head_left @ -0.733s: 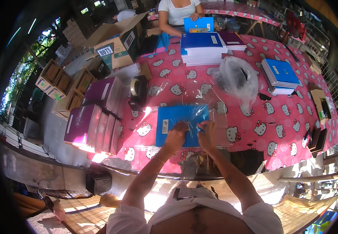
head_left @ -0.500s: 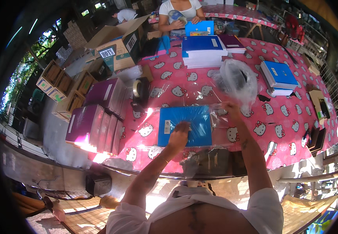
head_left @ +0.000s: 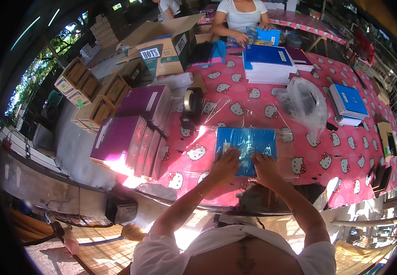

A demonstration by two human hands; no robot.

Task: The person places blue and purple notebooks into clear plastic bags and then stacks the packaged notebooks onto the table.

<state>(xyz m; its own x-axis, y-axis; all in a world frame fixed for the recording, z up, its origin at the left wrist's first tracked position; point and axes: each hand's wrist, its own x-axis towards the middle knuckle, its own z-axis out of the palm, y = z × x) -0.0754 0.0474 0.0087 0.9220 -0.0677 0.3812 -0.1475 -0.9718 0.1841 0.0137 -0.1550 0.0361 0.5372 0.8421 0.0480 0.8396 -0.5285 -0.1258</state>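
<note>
A blue notebook [head_left: 245, 137] lies flat in front of me under wrinkled, shiny clear plastic film, which reaches past its right edge onto the pink tablecloth. My left hand [head_left: 226, 166] rests open on its left part, fingers stretched forward over the film. Against its right part lies my right hand [head_left: 266, 167], fingers extended and the thumb apart near the lower edge. Neither hand grips anything. A tape dispenser [head_left: 193, 105] with a roll of tape stands beyond the notebook to the left.
Purple notebooks [head_left: 118, 137] are stacked at left, near cardboard boxes [head_left: 166, 59]. A crumpled clear plastic bag [head_left: 313, 107] sits right of centre. Blue notebooks [head_left: 349, 98] form a stack farther right; taller stacks [head_left: 267, 71] stand ahead, before a person [head_left: 240, 20] handling a blue notebook.
My right hand has come in from the film's right side onto the notebook. My left hand has flattened out over the film. The whole view has shifted, moving the table's things rightward.
</note>
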